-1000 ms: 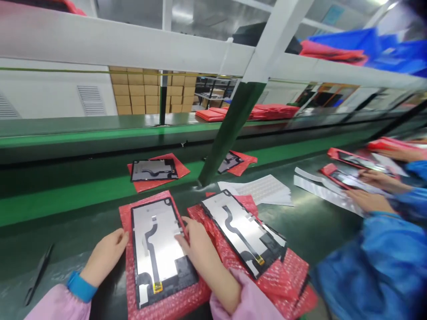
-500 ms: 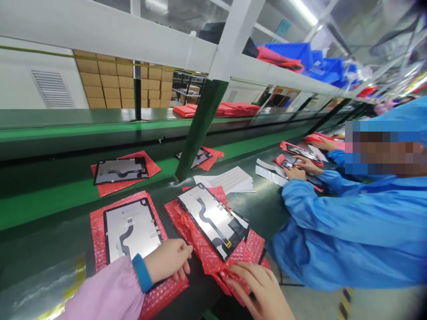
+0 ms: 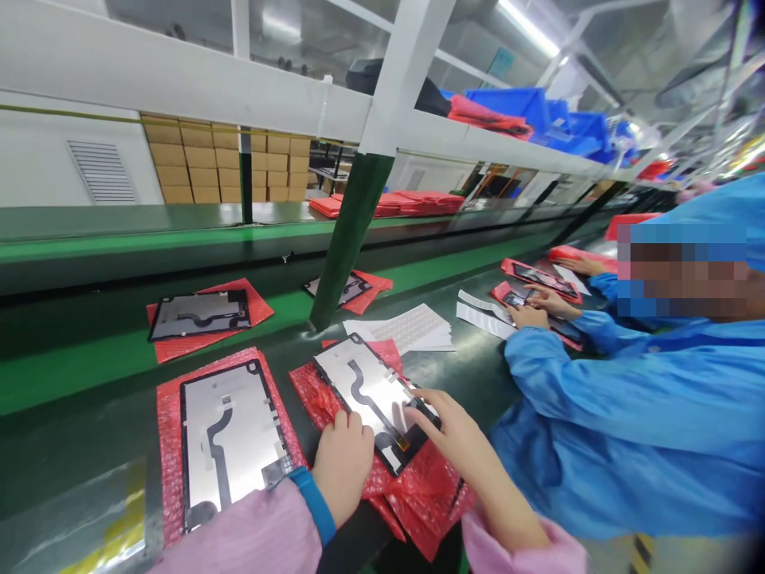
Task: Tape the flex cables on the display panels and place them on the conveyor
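Note:
A tablet display panel [image 3: 374,387], silver-backed with a black rim and a dark ribbon cable, lies tilted on red bubble-wrap bags [image 3: 427,502]. My left hand [image 3: 345,462] is closed at its lower left edge, over the red wrap; the fingertips are hidden, so what they grip does not show. At the panel's right edge is my right hand [image 3: 454,434], thumb and forefinger apart over the silver back, with a reflection under them. Left of these, a second display panel [image 3: 239,426] rests on another red bubble bag [image 3: 169,454], partly behind my left sleeve.
Farther back, a display panel [image 3: 200,313] on red wrap lies on the green strip, and another [image 3: 343,288] sits behind a green post [image 3: 350,231]. White label sheets [image 3: 412,328] lie beyond my panel. A co-worker in blue [image 3: 621,414] handles a device at right.
My left hand has moved right, from beside the left panel to the middle panel's edge. My right hand has risen from the red wrap onto the panel's right side. The view shifted slightly.

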Demonstrator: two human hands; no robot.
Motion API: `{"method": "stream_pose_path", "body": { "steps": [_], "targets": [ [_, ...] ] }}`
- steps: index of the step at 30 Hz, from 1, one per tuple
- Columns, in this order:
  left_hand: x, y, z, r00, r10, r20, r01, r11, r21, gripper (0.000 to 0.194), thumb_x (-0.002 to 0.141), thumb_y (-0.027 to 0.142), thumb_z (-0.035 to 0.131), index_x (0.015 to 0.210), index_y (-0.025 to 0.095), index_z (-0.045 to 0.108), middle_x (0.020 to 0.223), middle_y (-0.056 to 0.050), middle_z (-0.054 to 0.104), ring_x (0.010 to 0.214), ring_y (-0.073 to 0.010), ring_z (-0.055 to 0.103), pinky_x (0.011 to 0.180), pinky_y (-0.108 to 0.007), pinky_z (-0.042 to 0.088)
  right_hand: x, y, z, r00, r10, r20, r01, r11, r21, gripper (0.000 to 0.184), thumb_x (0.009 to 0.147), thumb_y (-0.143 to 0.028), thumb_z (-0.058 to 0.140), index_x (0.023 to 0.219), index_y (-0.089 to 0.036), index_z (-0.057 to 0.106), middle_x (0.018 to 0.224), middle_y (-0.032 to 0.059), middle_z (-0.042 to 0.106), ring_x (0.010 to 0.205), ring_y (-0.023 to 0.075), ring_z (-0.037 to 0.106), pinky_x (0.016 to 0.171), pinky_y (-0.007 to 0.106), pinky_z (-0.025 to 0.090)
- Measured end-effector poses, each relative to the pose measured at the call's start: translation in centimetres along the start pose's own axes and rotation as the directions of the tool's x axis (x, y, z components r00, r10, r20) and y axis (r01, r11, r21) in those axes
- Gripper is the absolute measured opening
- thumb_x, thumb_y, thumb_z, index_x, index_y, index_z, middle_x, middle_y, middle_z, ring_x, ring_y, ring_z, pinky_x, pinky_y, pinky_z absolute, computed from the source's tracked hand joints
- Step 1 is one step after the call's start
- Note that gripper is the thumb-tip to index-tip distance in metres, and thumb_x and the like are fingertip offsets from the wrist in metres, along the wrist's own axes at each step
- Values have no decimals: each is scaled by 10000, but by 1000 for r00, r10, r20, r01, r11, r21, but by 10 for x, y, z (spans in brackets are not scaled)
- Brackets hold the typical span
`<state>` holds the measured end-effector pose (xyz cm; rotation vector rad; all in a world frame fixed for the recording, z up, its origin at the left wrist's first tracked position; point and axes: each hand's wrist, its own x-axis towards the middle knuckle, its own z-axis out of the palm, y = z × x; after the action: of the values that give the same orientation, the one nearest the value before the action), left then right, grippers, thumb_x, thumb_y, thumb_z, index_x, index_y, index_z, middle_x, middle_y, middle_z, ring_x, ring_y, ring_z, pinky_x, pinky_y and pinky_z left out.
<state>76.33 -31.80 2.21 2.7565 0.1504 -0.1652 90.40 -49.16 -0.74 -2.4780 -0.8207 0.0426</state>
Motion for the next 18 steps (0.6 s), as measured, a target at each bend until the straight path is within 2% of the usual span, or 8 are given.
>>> {"method": "stream_pose_path", "body": {
  "steps": [3, 6, 8, 11, 13, 15, 16, 18],
  "targets": [
    [8, -1, 13, 1000, -26, -1, 26, 998, 63, 159, 947, 182, 598, 1093, 140, 642, 1122, -75, 666, 1033, -225, 653, 818, -396, 577, 37, -4, -1, 974, 176, 139, -172, 984, -39, 426, 667, -417, 768, 1006, -188, 650, 1054, 143, 698, 1024, 339, 658, 928, 458, 498],
    [10, -8, 19, 1000, -27, -16, 28, 998, 64, 203, 934, 268, 639, 1099, 149, 642, 1108, -65, 670, 982, -210, 666, 809, -398, 583, 59, -9, -7, 950, 225, 217, -228, 974, -12, 457, 492, -388, 865, 837, -177, 651, 789, 87, 708, 786, 320, 685, 749, 415, 545],
    [8, -14, 17, 999, -21, -37, 23, 999, 31, 199, 934, 277, 641, 1085, 148, 645, 1097, -64, 673, 974, -209, 667, 815, -402, 579, 64, -15, -19, 939, 220, 262, -239, 970, 40, 432, 477, -400, 871, 783, -183, 656, 754, 72, 723, 752, 294, 685, 726, 377, 551],
    [-1, -27, 8, 994, -45, -97, 39, 997, -67, 184, 930, 278, 643, 1064, 151, 651, 1104, -63, 670, 1014, -219, 654, 863, -430, 561, 61, -26, -47, 943, 157, 295, -206, 968, 145, 378, 613, -502, 786, 805, -190, 692, 866, 74, 762, 861, 274, 698, 809, 334, 547],
    [-6, -38, 0, 982, -119, -143, 95, 982, -162, 198, 940, 294, 626, 1080, 154, 644, 1135, -69, 659, 1037, -224, 643, 891, -446, 545, 52, -33, -68, 960, 168, 224, -222, 944, 244, 389, 645, -548, 743, 811, -199, 708, 896, 72, 770, 914, 287, 699, 836, 346, 549],
    [-6, -50, -6, 960, -227, -162, 177, 945, -274, 239, 958, 332, 594, 1116, 156, 627, 1145, -75, 651, 998, -215, 649, 873, -436, 548, 41, -36, -86, 958, 274, 87, -287, 881, 377, 404, 608, -553, 758, 819, -212, 713, 913, 72, 775, 941, 304, 702, 831, 365, 563],
    [-4, -55, -8, 949, -275, -155, 213, 920, -330, 260, 964, 350, 583, 1133, 155, 619, 1136, -75, 651, 964, -207, 655, 852, -425, 554, 35, -36, -93, 935, 354, 6, -319, 836, 446, 410, 585, -538, 771, 833, -218, 711, 944, 75, 776, 962, 309, 702, 831, 370, 571],
    [3, -62, -11, 937, -332, -112, 256, 866, -429, 283, 956, 364, 594, 1147, 156, 611, 1094, -68, 661, 896, -192, 665, 805, -402, 566, 22, -36, -103, 862, 490, -129, -348, 759, 550, 419, 587, -511, 766, 888, -228, 697, 1047, 81, 768, 1016, 301, 700, 841, 368, 583]
  ]
}}
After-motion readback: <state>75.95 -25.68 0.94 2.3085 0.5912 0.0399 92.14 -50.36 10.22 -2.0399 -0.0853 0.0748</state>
